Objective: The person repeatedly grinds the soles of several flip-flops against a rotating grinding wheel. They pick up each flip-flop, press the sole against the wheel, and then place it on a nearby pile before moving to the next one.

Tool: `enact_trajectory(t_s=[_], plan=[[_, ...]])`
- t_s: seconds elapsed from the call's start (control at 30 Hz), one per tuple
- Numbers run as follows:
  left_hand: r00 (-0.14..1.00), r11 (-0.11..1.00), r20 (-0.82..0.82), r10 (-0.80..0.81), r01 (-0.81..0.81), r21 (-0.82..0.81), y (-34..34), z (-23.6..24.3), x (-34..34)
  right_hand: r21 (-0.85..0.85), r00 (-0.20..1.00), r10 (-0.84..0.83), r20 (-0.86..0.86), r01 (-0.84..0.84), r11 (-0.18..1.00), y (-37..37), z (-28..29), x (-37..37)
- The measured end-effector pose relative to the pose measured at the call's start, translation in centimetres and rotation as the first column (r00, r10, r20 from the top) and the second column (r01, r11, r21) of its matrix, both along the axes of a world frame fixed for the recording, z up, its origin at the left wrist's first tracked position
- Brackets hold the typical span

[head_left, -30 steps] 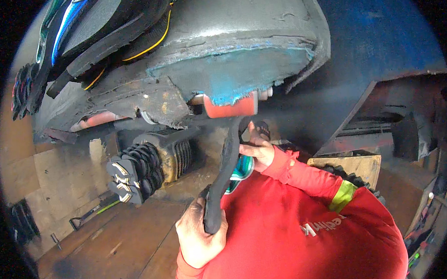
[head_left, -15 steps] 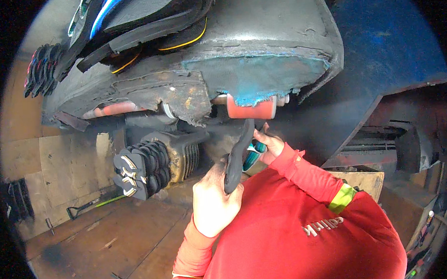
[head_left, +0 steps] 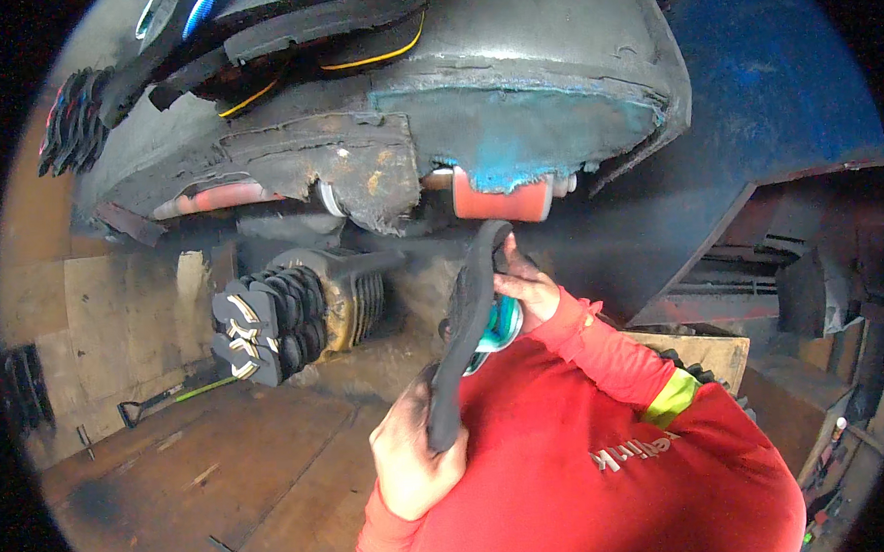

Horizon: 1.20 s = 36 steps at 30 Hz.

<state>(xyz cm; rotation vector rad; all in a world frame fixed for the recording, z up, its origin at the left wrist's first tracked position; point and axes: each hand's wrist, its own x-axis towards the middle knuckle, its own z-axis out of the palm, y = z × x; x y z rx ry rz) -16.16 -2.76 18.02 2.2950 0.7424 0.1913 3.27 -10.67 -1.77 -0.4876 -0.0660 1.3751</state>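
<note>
A black sandal sole (head_left: 465,359) with a teal strap (head_left: 504,321) is held edge-on and slanted between my hands. My left hand (head_left: 415,455) grips its lower end, thumb against the sole. Higher up and to the right, my right hand (head_left: 527,294) has its fingers round the sole beside the strap. The sole's upper tip lies just below a red roller (head_left: 503,202) on a dusty grey machine (head_left: 550,30); whether they touch I cannot tell. A ragged, blue-tinted flap (head_left: 514,125) hangs over that roller.
Black soles (head_left: 323,30) lie atop the machine, more hang at upper left (head_left: 70,124). Stacked flip-flops (head_left: 257,328) stand left, over a brown floor (head_left: 204,484). A blue panel (head_left: 769,74) fills the right, with a wooden box (head_left: 702,358) below. A green-handled tool (head_left: 200,388) lies left.
My left hand and the sole's lower end rose about half a second ago and have since dropped back down. Both hands still hold the sandal, its tip staying below the red roller.
</note>
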Motion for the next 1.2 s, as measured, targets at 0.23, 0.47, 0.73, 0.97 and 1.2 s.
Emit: enact_trajectory(t_s=[0.23, 0.47, 0.73, 0.97, 1.2], plan=[[0.993, 0.999, 0.113, -0.019, 0.024, -0.041, 0.1, -2.5, 3.4, -0.067, 0.991, -0.129, -0.024, 0.127, 0.990, -1.0, -2.6, 1.5], [0.997, 0.999, 0.078, -0.002, 0.005, -0.034, -0.8, -2.3, 0.7, -0.086, 0.975, -0.154, 0.158, 0.169, 0.982, -0.8, -1.8, 0.3], [0.969, 0.988, 0.218, 0.114, -0.087, -0.131, -1.2, -3.7, -2.7, -0.054, 0.955, -0.129, 0.266, 0.148, 0.987, -1.1, -0.9, -0.7], [0.985, 0.913, -0.071, 0.156, -0.171, -0.369, -1.1, -9.5, -8.6, -0.147, 0.743, -0.144, 0.653, 0.311, 0.939, -0.5, -0.2, -3.1], [0.978, 0.671, 0.206, 0.043, 0.124, -0.731, 4.0, -13.3, -4.3, -0.169, 0.597, -0.032, 0.802, 0.277, 0.946, 0.0, -0.9, -3.7]])
